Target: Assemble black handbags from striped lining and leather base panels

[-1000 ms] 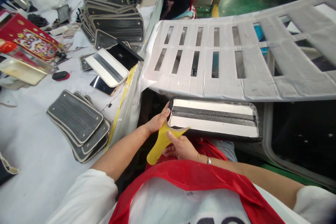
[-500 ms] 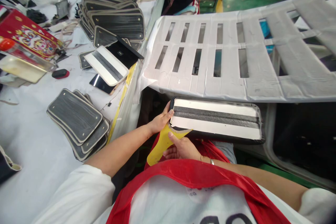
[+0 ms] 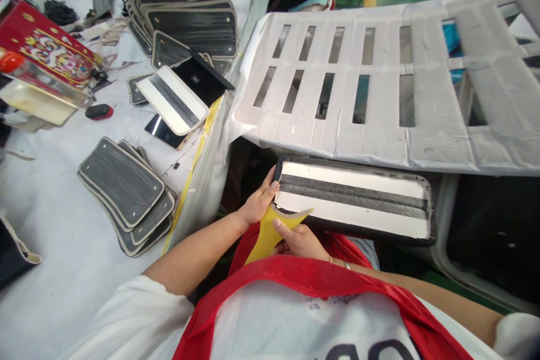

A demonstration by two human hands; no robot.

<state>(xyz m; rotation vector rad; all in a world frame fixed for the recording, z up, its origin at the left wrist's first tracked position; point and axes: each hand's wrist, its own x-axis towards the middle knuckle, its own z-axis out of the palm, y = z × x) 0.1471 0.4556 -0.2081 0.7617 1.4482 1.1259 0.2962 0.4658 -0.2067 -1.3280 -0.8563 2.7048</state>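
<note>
In front of my body lies a long black bag piece, showing white panels with a dark grey strip down its middle. My left hand grips its left end, thumb on top near the corner. Below that corner, my right hand is closed around a yellow scraper, thumb lying on its face. The scraper's curved, pointed edge sits against the piece's lower left edge; exact contact I cannot tell. My fingers behind the scraper are partly hidden.
To the left, a table carries stacked dark panels, a taller pile, a white panel with a grey strip, a phone and a red box. Ahead stands a slotted, white-covered rack.
The bag piece has shifted slightly right in view and shows a little more of its right end. The scraper and my right hand have moved a little right; both grips stay.
</note>
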